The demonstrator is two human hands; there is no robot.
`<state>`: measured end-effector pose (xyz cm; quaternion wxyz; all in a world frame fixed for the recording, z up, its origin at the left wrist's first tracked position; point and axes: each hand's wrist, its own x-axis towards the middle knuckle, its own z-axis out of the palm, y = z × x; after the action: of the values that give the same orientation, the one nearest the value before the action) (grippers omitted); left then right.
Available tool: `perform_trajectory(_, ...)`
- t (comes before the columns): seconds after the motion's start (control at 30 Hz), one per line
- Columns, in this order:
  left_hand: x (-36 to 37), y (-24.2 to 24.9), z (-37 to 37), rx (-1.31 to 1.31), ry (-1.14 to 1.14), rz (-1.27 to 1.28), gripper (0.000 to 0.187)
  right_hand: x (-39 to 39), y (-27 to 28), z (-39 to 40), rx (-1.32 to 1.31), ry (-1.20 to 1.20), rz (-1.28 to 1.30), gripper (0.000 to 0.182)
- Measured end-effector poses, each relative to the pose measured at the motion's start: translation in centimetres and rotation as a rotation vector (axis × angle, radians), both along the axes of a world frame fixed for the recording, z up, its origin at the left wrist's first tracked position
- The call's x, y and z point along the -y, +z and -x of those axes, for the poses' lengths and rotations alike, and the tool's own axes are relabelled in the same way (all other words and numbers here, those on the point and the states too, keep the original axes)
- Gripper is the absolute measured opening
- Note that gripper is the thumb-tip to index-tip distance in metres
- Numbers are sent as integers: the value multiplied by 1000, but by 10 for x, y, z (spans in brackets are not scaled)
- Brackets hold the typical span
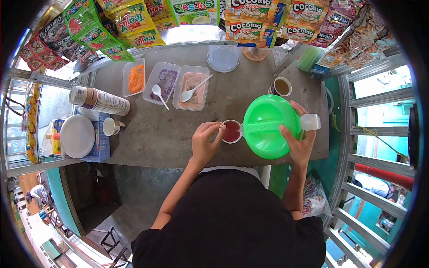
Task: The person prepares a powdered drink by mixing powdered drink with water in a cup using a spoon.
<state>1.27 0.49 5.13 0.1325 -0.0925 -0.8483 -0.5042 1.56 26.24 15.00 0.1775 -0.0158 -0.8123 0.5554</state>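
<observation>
A paper cup of dark red liquid stands on the counter in front of me. My left hand pinches its left rim between thumb and fingers. In my right hand is a pitcher with a bright green lid, its clear handle at the right. My right thumb presses on the lid, and the pitcher's spout meets the cup's right rim. Behind the pitcher stands another paper cup with a light brown drink.
Plastic tubs of orange, purple and pink powder sit at the back left, two with white spoons. Stacked cups, a single cup and a blue basket are at left. Drink sachets hang overhead. A metal frame borders the right.
</observation>
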Motion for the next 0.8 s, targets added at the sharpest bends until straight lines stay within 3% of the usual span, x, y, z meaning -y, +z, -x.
perform_trajectory(0.5,-5,-3,2,-10,-23,25,11,-40,13,-1,46,-1,258,64)
perform_trajectory(0.8,-4,-1,5,-7,-81,-17,11,-160,1,-19,125,-116,556,65)
